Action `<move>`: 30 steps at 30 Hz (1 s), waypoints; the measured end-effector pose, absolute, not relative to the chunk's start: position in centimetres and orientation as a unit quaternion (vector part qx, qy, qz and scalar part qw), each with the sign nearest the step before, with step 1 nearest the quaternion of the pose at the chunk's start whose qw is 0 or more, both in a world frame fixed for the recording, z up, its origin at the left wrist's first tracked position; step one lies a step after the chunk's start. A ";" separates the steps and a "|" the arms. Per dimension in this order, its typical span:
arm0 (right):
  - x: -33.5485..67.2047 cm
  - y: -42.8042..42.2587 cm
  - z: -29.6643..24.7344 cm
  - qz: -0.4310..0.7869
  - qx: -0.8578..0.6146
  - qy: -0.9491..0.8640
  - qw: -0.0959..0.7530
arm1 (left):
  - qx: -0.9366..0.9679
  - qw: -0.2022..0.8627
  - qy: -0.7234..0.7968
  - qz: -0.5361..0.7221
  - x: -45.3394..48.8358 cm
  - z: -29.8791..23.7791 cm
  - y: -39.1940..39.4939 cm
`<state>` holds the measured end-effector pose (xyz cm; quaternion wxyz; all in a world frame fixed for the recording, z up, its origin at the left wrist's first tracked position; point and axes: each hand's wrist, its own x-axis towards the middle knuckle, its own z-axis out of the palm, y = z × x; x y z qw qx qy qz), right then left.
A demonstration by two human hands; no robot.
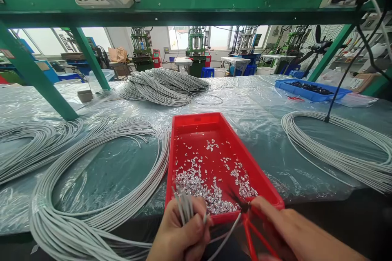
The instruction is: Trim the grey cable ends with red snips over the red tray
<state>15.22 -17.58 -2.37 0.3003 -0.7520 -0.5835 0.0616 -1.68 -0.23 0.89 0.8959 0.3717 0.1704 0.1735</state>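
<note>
Now my left hand (180, 236) is closed around a bunch of grey wire ends (184, 205), just over the near edge of the red tray (196, 124). My right hand (288, 228) grips red-handled pliers (251, 232) at the tray's near rim, beside the silver scraps (202, 183).

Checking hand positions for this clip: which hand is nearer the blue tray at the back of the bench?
Right. The right hand sits at the red tray's near right corner, on the blue tray's side; the left hand, gripping grey wires, is farther left.
</note>
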 end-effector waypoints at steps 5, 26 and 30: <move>12.6 -14.6 -0.6 0.142 -0.712 -0.359 0.586 | 0.412 0.865 0.195 0.209 -1.7 1.5 -0.5; 7.3 -10.1 0.9 0.039 -0.607 -0.230 0.760 | 0.524 0.744 0.322 0.261 0.2 1.6 -2.3; 7.1 -10.0 0.7 0.019 -0.614 -0.227 0.755 | 0.548 0.724 0.303 0.288 0.4 0.9 -2.2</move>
